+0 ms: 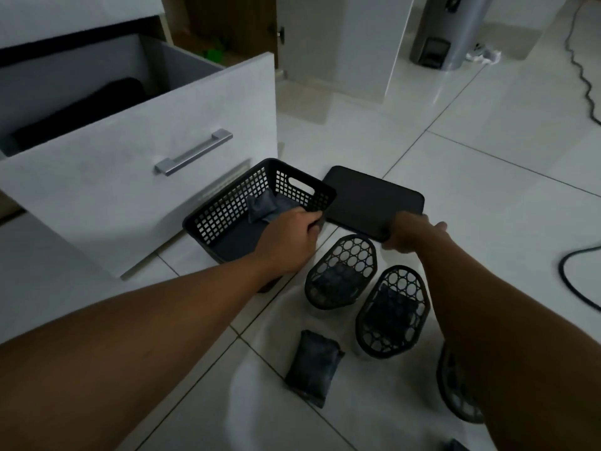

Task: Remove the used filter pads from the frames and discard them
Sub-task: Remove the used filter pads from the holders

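Note:
A black lattice basket (pixel 227 206) sits on the tiled floor with a grey filter pad (pixel 260 208) inside. My left hand (pixel 289 237) grips the basket's near right rim. My right hand (pixel 411 234) holds the near edge of a flat black lid (pixel 370 196) lying beside the basket. Two black oval mesh frames (pixel 341 271) (pixel 392 312) lie below, each with a dark pad inside. A loose grey pad (pixel 312 367) lies on the floor nearer me. A third frame (pixel 455 395) shows partly behind my right forearm.
An open white drawer (pixel 136 164) with a metal handle juts out at left, close behind the basket. A black cable (pixel 575 278) loops on the floor at right. A grey cylindrical appliance (pixel 445 30) stands at the back. Another dark pad's corner (pixel 457 445) shows at the bottom edge.

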Action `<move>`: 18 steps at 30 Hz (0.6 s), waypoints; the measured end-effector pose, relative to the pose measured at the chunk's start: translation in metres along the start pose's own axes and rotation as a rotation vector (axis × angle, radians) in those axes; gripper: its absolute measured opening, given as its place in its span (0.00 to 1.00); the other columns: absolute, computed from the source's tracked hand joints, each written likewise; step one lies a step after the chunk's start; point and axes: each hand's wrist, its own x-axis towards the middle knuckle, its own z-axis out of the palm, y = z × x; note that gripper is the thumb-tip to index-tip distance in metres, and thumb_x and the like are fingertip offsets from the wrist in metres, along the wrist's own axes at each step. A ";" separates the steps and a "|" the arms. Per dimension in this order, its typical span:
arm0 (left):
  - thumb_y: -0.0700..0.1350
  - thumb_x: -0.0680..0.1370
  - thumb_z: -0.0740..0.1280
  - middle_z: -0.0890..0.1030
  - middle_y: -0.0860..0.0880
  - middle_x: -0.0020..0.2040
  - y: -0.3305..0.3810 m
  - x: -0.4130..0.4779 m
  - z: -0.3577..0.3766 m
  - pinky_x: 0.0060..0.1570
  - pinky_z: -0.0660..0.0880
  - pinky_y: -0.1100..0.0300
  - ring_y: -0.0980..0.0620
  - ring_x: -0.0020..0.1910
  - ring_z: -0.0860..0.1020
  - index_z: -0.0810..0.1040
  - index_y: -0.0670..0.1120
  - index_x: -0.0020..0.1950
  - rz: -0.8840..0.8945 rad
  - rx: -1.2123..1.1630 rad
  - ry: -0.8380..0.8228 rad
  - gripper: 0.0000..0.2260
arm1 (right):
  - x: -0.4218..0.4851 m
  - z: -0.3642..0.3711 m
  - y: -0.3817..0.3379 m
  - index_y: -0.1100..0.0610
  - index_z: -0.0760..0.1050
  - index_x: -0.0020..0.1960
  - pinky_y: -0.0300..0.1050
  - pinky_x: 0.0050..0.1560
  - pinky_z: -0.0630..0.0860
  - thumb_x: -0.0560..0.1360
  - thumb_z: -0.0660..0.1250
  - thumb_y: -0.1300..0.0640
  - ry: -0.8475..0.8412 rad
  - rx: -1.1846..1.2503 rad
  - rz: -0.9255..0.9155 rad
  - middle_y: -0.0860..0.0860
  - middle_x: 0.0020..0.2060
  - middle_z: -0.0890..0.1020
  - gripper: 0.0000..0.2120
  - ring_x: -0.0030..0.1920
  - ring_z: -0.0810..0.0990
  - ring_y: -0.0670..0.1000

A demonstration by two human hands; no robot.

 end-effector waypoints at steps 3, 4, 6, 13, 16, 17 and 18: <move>0.44 0.81 0.61 0.80 0.45 0.53 0.001 0.003 0.000 0.50 0.76 0.52 0.46 0.52 0.79 0.77 0.46 0.68 -0.009 0.003 -0.010 0.16 | -0.008 0.007 0.018 0.56 0.72 0.65 0.66 0.67 0.61 0.68 0.76 0.43 0.016 -0.026 -0.019 0.57 0.64 0.74 0.31 0.70 0.66 0.62; 0.44 0.81 0.61 0.80 0.46 0.53 0.001 0.004 0.000 0.50 0.76 0.53 0.47 0.51 0.78 0.77 0.46 0.68 -0.015 0.000 -0.009 0.16 | -0.007 0.010 0.022 0.57 0.73 0.63 0.64 0.66 0.65 0.66 0.78 0.44 0.027 -0.007 -0.040 0.57 0.61 0.75 0.32 0.67 0.69 0.62; 0.44 0.81 0.62 0.80 0.45 0.53 0.003 0.003 0.000 0.51 0.77 0.51 0.47 0.51 0.78 0.78 0.46 0.67 -0.018 -0.011 -0.004 0.15 | -0.007 0.015 0.031 0.61 0.75 0.58 0.56 0.59 0.76 0.64 0.80 0.47 0.002 0.038 -0.073 0.56 0.52 0.79 0.29 0.56 0.76 0.59; 0.44 0.80 0.62 0.81 0.45 0.54 0.002 0.004 0.004 0.52 0.78 0.48 0.48 0.51 0.79 0.78 0.44 0.66 -0.022 -0.031 0.008 0.15 | -0.022 0.007 0.024 0.57 0.63 0.66 0.56 0.56 0.77 0.60 0.82 0.47 0.049 0.105 -0.127 0.57 0.58 0.76 0.43 0.58 0.76 0.60; 0.46 0.81 0.62 0.80 0.46 0.57 0.004 0.003 0.006 0.54 0.77 0.49 0.48 0.54 0.79 0.76 0.45 0.69 -0.030 -0.022 -0.010 0.17 | -0.028 0.003 0.023 0.56 0.63 0.66 0.57 0.56 0.78 0.63 0.79 0.45 0.087 0.130 -0.121 0.57 0.57 0.77 0.39 0.56 0.78 0.59; 0.46 0.81 0.62 0.80 0.46 0.57 0.005 0.002 0.006 0.53 0.77 0.49 0.47 0.54 0.79 0.76 0.45 0.69 -0.029 -0.021 -0.009 0.17 | -0.031 -0.003 0.024 0.56 0.65 0.65 0.57 0.54 0.79 0.66 0.76 0.46 0.136 0.127 -0.118 0.56 0.55 0.78 0.35 0.53 0.78 0.58; 0.45 0.81 0.62 0.80 0.45 0.57 0.006 0.002 0.006 0.53 0.77 0.49 0.47 0.53 0.79 0.77 0.45 0.68 -0.026 -0.017 -0.006 0.16 | -0.034 -0.008 0.027 0.56 0.66 0.65 0.56 0.52 0.79 0.70 0.73 0.47 0.210 0.124 -0.114 0.56 0.53 0.78 0.29 0.51 0.79 0.58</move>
